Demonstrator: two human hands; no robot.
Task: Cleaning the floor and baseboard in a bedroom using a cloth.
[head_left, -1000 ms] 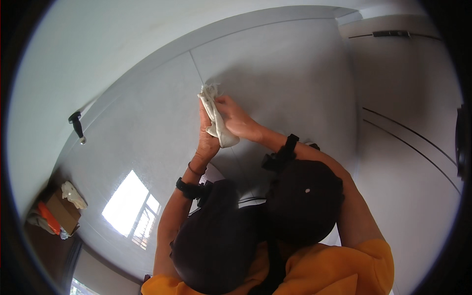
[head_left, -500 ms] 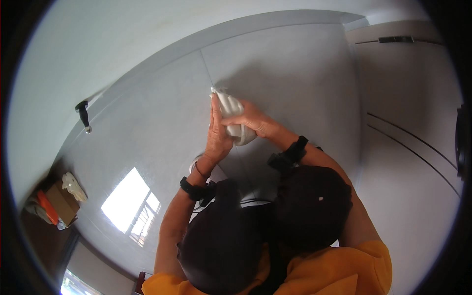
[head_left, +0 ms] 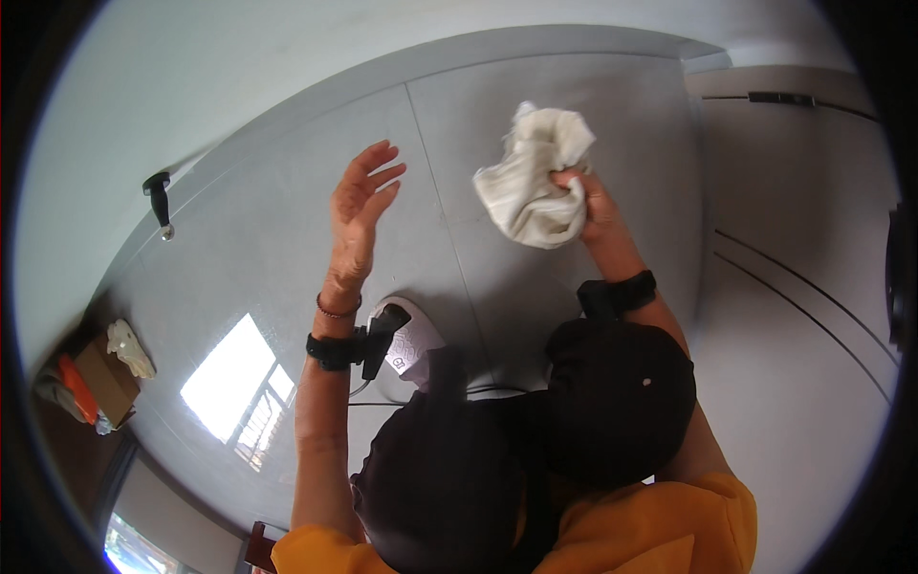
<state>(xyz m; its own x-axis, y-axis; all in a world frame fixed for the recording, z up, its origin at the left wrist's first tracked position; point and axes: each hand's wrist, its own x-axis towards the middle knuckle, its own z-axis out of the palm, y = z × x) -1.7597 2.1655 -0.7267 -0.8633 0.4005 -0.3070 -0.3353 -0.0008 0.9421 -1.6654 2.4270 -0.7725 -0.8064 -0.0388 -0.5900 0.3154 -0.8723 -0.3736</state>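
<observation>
My right hand (head_left: 595, 205) grips a crumpled cream-white cloth (head_left: 537, 182) by its right side, fingers closed around a fold. The cloth hangs loosely bunched above the grey tiled floor (head_left: 449, 287); I cannot make out whether it is a rag or a garment. To the left, apart from the cloth, my left hand (head_left: 363, 206) holds nothing, its fingers spread and bent a little. Black straps with small devices sit on both wrists, and a thin bracelet circles the left one.
A pale patterned shoe (head_left: 409, 342) is below my left hand, with a dark cable (head_left: 492, 387) near it. At the left stand a cardboard box (head_left: 103, 378) and a whitish bundle (head_left: 129, 349). A black door stop (head_left: 160, 203) is by the wall; a light cabinet (head_left: 794, 287) stands right.
My left hand has come off the cloth and moved left, its fingers opening. The cloth went up and right in my right hand and is spread wider.
</observation>
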